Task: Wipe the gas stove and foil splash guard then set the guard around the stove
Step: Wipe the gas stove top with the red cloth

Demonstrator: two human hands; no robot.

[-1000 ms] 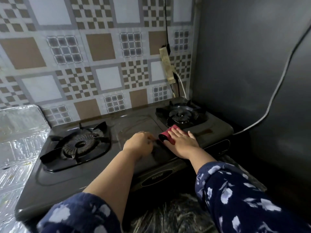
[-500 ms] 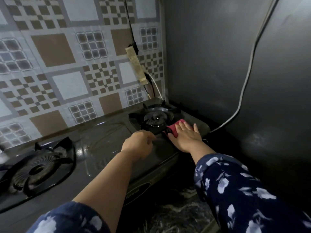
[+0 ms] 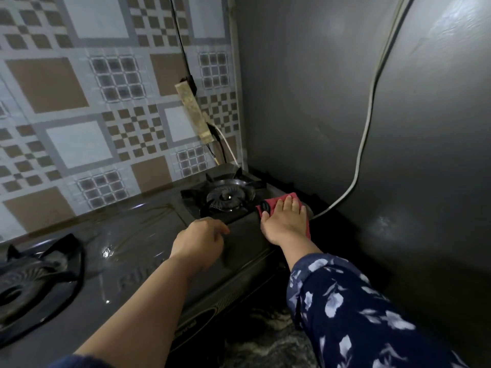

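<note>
The dark two-burner gas stove (image 3: 138, 243) stretches from lower left to the corner. My right hand (image 3: 285, 224) presses flat, fingers straight, on a red cloth (image 3: 268, 207) at the stove's right end, just right of the right burner (image 3: 225, 196). My left hand (image 3: 199, 241) rests on the stove top near its front edge with the fingers curled under and nothing seen in it. The left burner (image 3: 32, 280) sits at the frame's left edge. The foil splash guard is out of view.
A tiled wall (image 3: 79, 102) rises behind the stove, with a power strip (image 3: 195, 112) and plugged cords hanging near the corner. A dark grey wall (image 3: 345, 102) stands close on the right, and a white cable (image 3: 369, 107) runs down it to the stove's right end.
My right hand has slid the red cloth rightward from the stove's middle, past the right burner, to the right end. The view has swung right and the foil guard dropped out of sight.
</note>
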